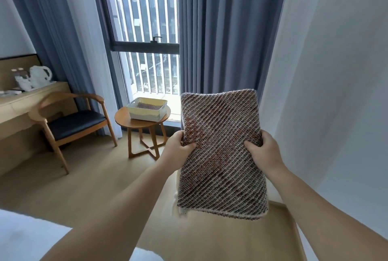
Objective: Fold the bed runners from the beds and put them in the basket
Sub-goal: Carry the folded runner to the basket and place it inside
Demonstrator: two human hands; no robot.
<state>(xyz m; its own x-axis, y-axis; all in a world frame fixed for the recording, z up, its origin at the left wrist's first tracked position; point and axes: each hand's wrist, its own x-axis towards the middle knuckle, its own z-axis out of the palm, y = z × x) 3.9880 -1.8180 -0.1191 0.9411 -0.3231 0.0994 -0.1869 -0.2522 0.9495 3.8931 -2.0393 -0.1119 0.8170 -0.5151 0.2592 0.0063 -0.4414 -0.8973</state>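
Note:
A folded bed runner (220, 151), woven in brown, rust and white diagonal stripes, is held up in front of me above the floor. My left hand (178, 145) grips its left edge with the thumb on top. My right hand (265, 151) grips its right edge the same way. A cream perforated basket (147, 114) stands on a small round wooden table (123, 122) by the window, ahead and to the left of the runner. Another patterned cloth lies inside the basket.
A wooden armchair (71, 122) with a dark seat stands left of the round table, beside a desk (25, 101) holding a white kettle (41, 76). Blue curtains (226, 30) flank the window. White bedding (27, 237) shows at bottom left; a white wall is on the right.

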